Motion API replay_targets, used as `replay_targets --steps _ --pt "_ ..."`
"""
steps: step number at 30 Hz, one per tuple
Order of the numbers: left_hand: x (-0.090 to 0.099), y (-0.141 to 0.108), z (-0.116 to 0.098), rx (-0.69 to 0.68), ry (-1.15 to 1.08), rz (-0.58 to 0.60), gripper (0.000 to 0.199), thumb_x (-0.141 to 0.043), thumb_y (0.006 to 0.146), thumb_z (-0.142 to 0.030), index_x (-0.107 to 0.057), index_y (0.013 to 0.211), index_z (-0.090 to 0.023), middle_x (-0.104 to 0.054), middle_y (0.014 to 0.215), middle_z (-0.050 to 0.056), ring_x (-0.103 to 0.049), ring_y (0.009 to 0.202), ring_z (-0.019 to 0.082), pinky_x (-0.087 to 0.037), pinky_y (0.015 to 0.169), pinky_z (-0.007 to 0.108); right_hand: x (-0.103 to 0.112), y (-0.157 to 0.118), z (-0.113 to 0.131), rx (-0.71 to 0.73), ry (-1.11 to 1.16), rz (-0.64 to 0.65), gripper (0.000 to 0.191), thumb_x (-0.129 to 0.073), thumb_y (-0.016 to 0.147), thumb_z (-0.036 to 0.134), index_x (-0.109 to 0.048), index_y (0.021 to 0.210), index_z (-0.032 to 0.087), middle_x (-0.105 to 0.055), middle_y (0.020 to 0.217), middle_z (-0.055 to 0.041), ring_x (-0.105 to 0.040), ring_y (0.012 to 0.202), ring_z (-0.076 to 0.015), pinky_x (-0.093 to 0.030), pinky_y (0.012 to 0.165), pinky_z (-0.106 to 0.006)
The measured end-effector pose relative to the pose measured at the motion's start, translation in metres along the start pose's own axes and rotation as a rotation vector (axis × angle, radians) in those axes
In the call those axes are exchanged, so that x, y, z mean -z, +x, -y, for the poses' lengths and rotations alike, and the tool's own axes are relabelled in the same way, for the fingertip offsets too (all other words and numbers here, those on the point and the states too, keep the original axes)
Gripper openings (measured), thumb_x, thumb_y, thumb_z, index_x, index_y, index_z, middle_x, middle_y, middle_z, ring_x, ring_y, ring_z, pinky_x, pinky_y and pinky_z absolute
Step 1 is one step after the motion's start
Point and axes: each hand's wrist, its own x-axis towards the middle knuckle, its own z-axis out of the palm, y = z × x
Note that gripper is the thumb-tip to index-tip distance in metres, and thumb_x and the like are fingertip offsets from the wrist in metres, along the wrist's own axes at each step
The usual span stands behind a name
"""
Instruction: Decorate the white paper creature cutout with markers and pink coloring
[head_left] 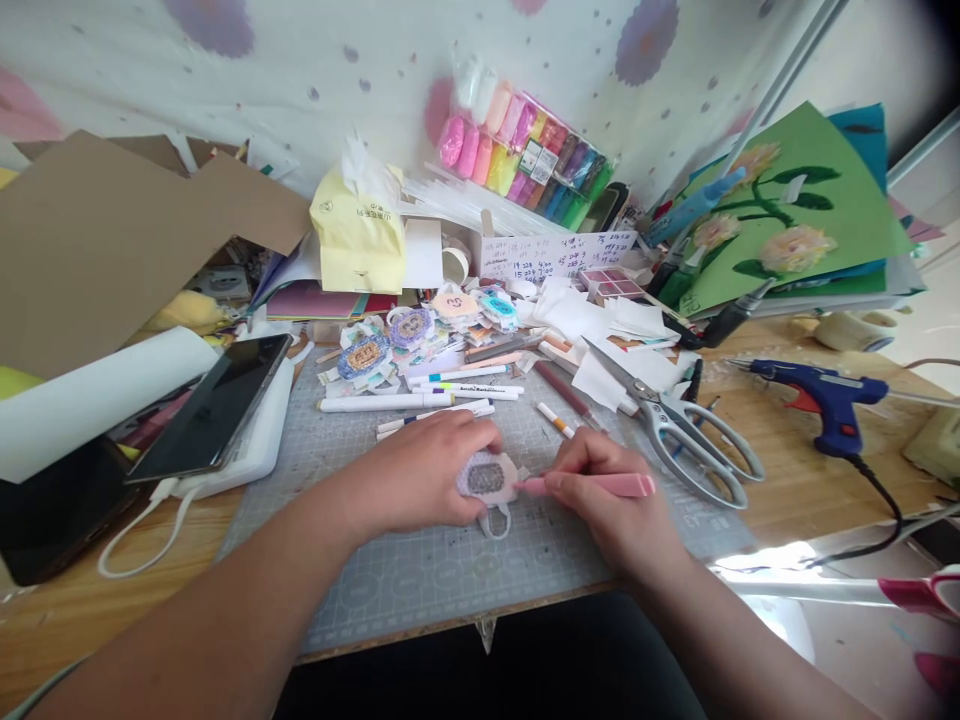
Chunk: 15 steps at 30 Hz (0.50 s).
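Note:
Over the grey cutting mat [360, 590], my left hand [431, 465] grips a small paper piece [491, 478] between thumb and fingers. It is pale lilac and pinkish, with a dark grey patterned middle, and a white loop [496, 522] sticks out below it. My right hand [607, 495] is closed round a pink pen [619, 485]. The pen's tip meets or nearly meets the right edge of the paper piece; I cannot tell which. Similar decorated pieces in blue [365, 355], purple [411, 326] and peach [455, 304] lie farther back on a heap of cut paper.
Several markers [386, 402] lie behind my hands. Large grey scissors [667, 420] rest to the right, beyond them a blue glue gun [821, 390] with its cord. At left, a phone [214, 405] leans on a white device with a cable. Behind stand a yellow tissue pack [358, 230] and coloured clay packs [525, 150].

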Motion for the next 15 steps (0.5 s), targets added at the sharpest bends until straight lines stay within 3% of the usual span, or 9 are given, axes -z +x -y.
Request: replay_targets --steps 2,5,8,12,15 --pt "0.0000 0.0005 -0.0001 -0.004 -0.001 0.004 0.037 -0.069 0.067 -0.029 -0.057 0.103 -0.025 -0.060 0.101 0.001 -0.055 0.095 0.023 -0.043 0.078 0.033 -0.0001 0.0002 0.0009 0.002 0.014 0.019 0.022 -0.067 0.067 0.026 -0.051 0.053 0.021 -0.051 0.051 0.0035 -0.046 0.052 -0.0141 -0.035 0.050 -0.027" --pt "0.0002 0.0014 -0.0008 -0.015 0.005 0.005 0.035 -0.068 0.068 -0.028 -0.057 0.102 -0.025 -0.060 0.100 0.002 -0.055 0.095 0.024 -0.043 0.076 0.033 0.0000 -0.0002 0.0006 0.015 -0.023 -0.059 0.022 -0.068 0.066 0.026 -0.052 0.053 0.021 -0.051 0.051 0.0036 -0.045 0.052 -0.0138 -0.034 0.050 -0.027" --pt "0.0000 0.0022 -0.0008 -0.013 0.007 -0.001 0.036 -0.069 0.068 -0.028 -0.057 0.102 -0.024 -0.060 0.101 0.002 -0.055 0.095 0.024 -0.043 0.077 0.033 0.0004 -0.0007 -0.0012 -0.014 0.022 0.008 0.021 -0.066 0.066 0.023 -0.051 0.052 0.022 -0.050 0.049 0.0041 -0.048 0.052 -0.0144 -0.035 0.050 -0.027" --pt "-0.0004 0.0028 0.0003 -0.016 0.009 0.000 0.036 -0.068 0.068 -0.028 -0.057 0.102 -0.025 -0.060 0.101 0.001 -0.055 0.096 0.024 -0.042 0.078 0.033 0.0004 -0.0006 -0.0029 0.007 -0.001 -0.064 0.020 -0.066 0.066 0.023 -0.052 0.053 0.021 -0.051 0.051 0.0043 -0.044 0.051 -0.0129 -0.034 0.049 -0.026" --pt "-0.0001 0.0025 0.0004 -0.017 0.003 0.008 0.037 -0.068 0.068 -0.029 -0.057 0.103 -0.025 -0.060 0.102 0.002 -0.055 0.096 0.024 -0.042 0.078 0.033 0.0003 0.0000 -0.0036 -0.022 0.049 -0.010 0.021 -0.065 0.066 0.022 -0.050 0.052 0.021 -0.050 0.049 0.0047 -0.044 0.051 -0.0130 -0.033 0.049 -0.027"
